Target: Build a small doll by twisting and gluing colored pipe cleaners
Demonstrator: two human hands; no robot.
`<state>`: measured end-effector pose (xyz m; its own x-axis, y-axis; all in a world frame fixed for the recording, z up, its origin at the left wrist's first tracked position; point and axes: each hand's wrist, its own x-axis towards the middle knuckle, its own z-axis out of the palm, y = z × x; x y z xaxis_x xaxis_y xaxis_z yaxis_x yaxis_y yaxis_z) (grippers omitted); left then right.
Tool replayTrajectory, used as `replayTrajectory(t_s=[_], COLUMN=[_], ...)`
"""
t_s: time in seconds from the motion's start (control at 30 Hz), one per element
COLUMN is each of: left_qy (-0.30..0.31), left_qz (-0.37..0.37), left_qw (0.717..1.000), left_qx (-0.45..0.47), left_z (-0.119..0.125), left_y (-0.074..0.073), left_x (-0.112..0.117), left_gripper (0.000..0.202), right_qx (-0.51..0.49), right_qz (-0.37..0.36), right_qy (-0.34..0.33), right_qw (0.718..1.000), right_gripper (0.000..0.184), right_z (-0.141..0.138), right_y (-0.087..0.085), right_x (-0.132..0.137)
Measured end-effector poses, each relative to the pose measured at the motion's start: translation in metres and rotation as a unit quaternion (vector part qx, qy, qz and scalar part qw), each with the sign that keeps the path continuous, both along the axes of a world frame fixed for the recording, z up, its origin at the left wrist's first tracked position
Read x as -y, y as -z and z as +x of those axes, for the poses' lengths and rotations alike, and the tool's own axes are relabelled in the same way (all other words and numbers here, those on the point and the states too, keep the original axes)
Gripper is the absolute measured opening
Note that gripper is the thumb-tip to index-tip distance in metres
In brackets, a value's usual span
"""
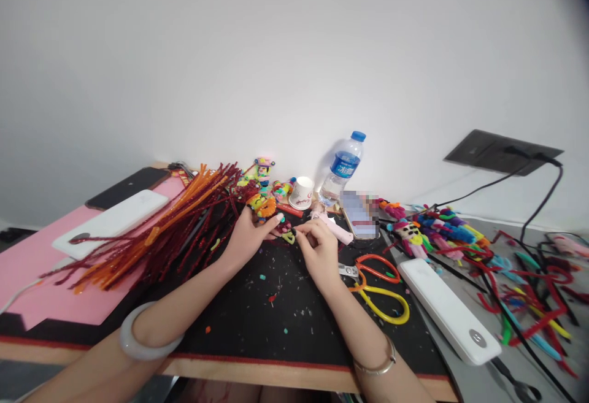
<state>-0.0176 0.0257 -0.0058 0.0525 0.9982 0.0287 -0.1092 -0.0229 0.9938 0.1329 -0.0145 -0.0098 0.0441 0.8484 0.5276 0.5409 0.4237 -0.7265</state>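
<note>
My left hand (pixel 251 234) is closed around a small colourful pipe-cleaner figure (pixel 264 205) with yellow, orange and green parts, held just above the black mat (pixel 257 311). My right hand (pixel 317 246) pinches a small piece beside a yellow-green pipe-cleaner loop (pixel 289 238) right next to the left fingertips. A pale bangle sits on my left wrist and a thin bracelet on my right.
A heap of red and orange pipe cleaners (pixel 170 225) lies to the left on pink sheets. Scissors with orange and yellow handles (pixel 377 286) lie right of my hands. A water bottle (pixel 343 167), paper cup (pixel 301 192), white power banks (pixel 448 308), finished figures (pixel 427 225) and cables crowd the back and right.
</note>
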Motion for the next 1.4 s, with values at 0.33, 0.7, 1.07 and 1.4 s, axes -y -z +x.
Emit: replayTrajectory(t_s=[0.33, 0.7, 1.07, 1.4], left_qy=[-0.164, -0.249, -0.240, -0.109], left_qz=[0.131, 0.151, 0.139, 0.105], left_qw=[0.976, 0.934, 0.913, 0.927], left_qx=[0.065, 0.209, 0.300, 0.345], left_z=[-0.018, -0.041, -0.048, -0.062], left_y=[-0.007, -0.005, -0.023, -0.061], left_x=[-0.016, -0.039, -0.037, -0.029], left_gripper=[0.037, 0.036, 0.015, 0.010], right_qx=[0.037, 0.247, 0.156, 0.343], right_qz=[0.002, -0.073, -0.140, -0.138], right_qy=[0.053, -0.035, 0.050, -0.037], right_qw=[0.998, 0.966, 0.976, 0.928], right_gripper=[0.017, 0.020, 0.024, 0.024], right_z=[0.001, -0.023, 0.014, -0.010], right_y=[0.002, -0.009, -0.052, -0.040], right_x=[-0.001, -0.005, -0.045, -0.059])
